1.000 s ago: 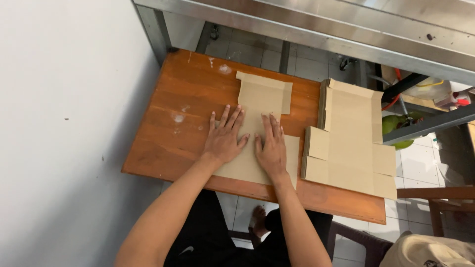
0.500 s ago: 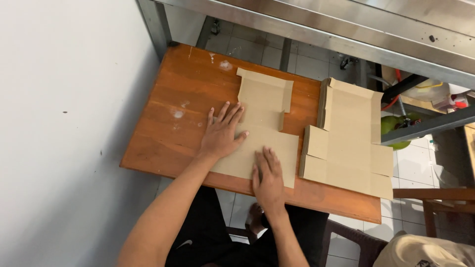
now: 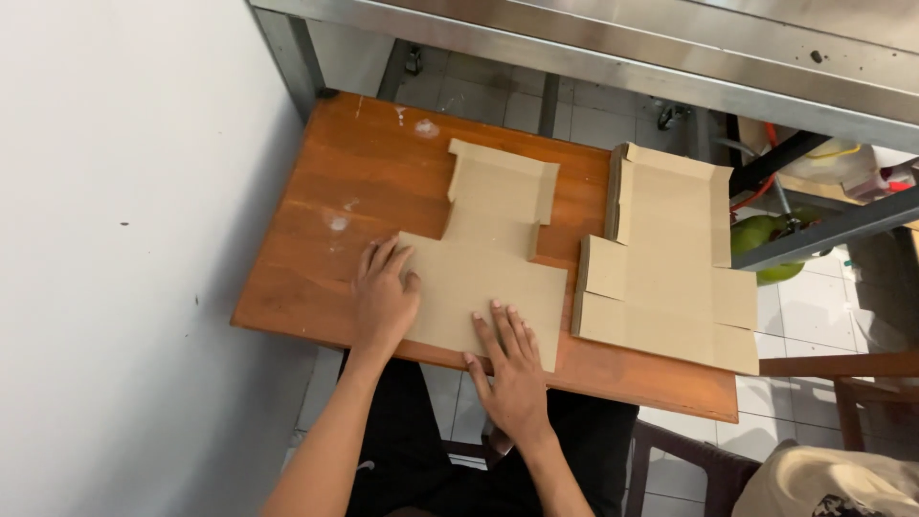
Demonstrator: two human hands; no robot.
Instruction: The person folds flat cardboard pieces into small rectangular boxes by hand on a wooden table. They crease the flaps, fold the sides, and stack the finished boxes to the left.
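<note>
Flat cardboard blank: an unfolded brown box cut-out, lying flat on the wooden table, at the centre of the frame; its narrow tabbed end points to the upper part of the frame and its wide end reaches the table's near edge.
Left hand: lies palm down, fingers spread and stretched out, at the lower left corner of the flat cardboard blank; the thumb and part of the palm rest on the cardboard, the fingers lie on the wood just beside it. It grips nothing.
Right hand: lies palm down, fingers straight and slightly fanned, pressing on the near edge of the blank at lower centre; the wrist hangs past the table's edge. It grips nothing either.
Stack of cardboard blanks: same brown cut-outs piled flat, right of centre, just beside the single blank but apart from it, with corrugated edges showing on the left side.
Wooden table: reddish-brown boards with a few white smears toward the upper left.
White wall: fills the left of the frame.
Steel frame: runs across the top of the frame.
Green round things: at the right edge, under a dark bar; what they are I cannot tell.
</note>
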